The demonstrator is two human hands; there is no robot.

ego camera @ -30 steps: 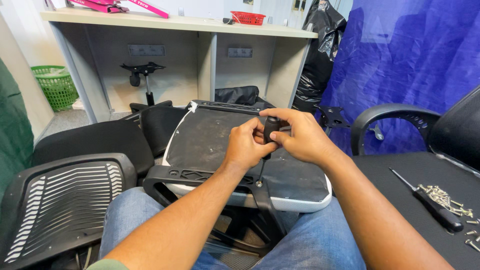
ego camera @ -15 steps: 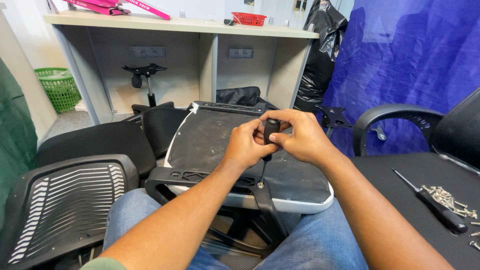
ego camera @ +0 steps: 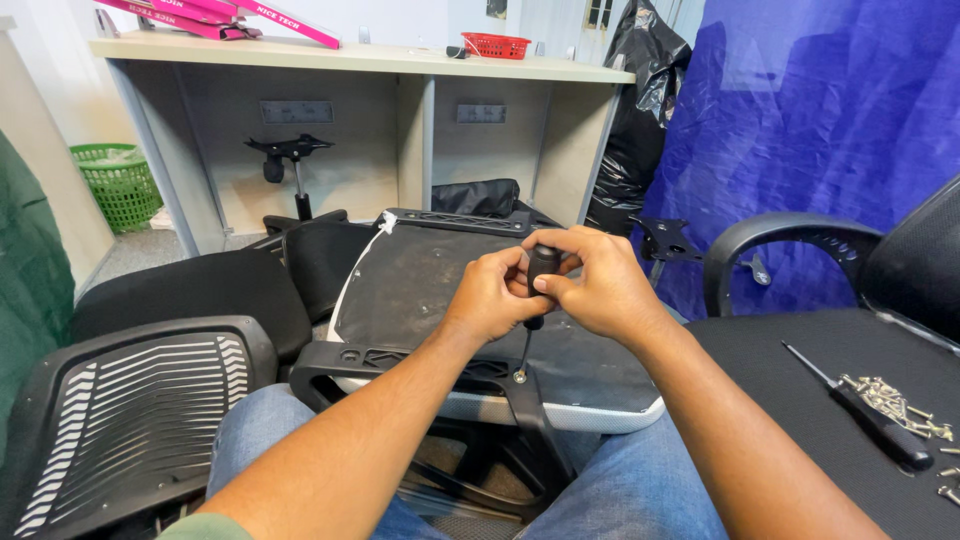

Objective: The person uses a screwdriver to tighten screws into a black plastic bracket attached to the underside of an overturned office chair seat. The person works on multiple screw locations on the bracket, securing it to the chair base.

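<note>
The upturned office-chair seat pan (ego camera: 440, 290) lies across the person's lap, directly under the fingers, its grey underside facing up with a black armrest bracket (ego camera: 420, 365) laid over its near edge. Both hands meet above it: the left hand (ego camera: 492, 295) and the right hand (ego camera: 600, 285) have their fingers (ego camera: 560, 283) wrapped tightly together around the black handle of a screwdriver (ego camera: 541, 268), which stands nearly upright, its thin shaft running down from the fingers to a screw (ego camera: 519, 377) seated in the bracket. Judging from this, the bracket is already positioned and one screw is being driven, while the fastening looks far from finished, since a heap of loose screws (ego camera: 895, 402) lies unused well to the right of the fingers, beside a second screwdriver (ego camera: 862, 408) on another chair's black seat (ego camera: 800, 350). Left of the fingers and lower lies a slatted plastic backrest (ego camera: 120, 400). Beyond the fingers stands a pale worktop (ego camera: 350, 55) with open bays under it; a gas-lift column (ego camera: 290, 165) stands in one. A blue plastic sheet (ego camera: 820, 120) hangs to the right, and a green basket (ego camera: 118, 180) sits far left.
</note>
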